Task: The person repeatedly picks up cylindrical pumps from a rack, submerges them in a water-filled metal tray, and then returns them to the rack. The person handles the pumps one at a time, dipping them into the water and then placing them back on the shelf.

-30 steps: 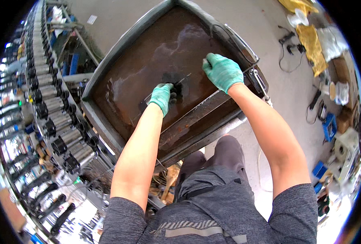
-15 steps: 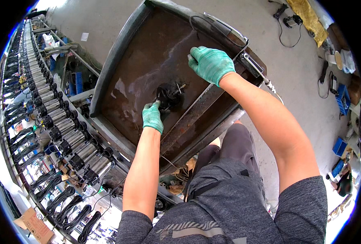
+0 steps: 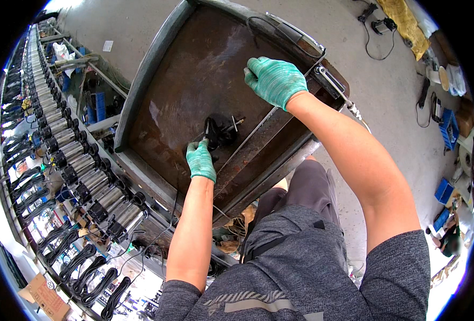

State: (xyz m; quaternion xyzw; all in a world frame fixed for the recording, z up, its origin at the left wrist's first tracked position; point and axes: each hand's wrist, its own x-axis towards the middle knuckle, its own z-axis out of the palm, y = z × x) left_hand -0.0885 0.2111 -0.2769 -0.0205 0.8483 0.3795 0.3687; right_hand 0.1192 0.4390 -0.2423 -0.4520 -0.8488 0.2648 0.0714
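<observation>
A black, rounded pump-like device (image 3: 223,131) with a small metal T-shaped piece on its right side sits in a rusty brown metal tank (image 3: 167,69). My left hand (image 3: 200,159), in a green knit glove, is closed on the device's near end. The fingertips are partly hidden, so the exact part gripped is unclear. Over the tank's right side, my right hand (image 3: 276,81), gloved the same way, is curled into a fist. Its palm side is hidden, and whether it holds anything cannot be seen. Just right of it, a metal cylinder with a fitting (image 3: 330,83) lies along the rim.
A roller conveyor (image 3: 68,155) runs along the left, carrying rows of metal-bodied motors or pumps with coiled black cables (image 3: 79,262). A dark hose (image 3: 285,32) loops over the tank's far right rim. Blue bins (image 3: 449,128) and loose cabled parts lie on the floor at right.
The black device shows more clearly, with less disturbance around it. The view has shifted slightly. My left hand stays on the device and my right hand stays a fist.
</observation>
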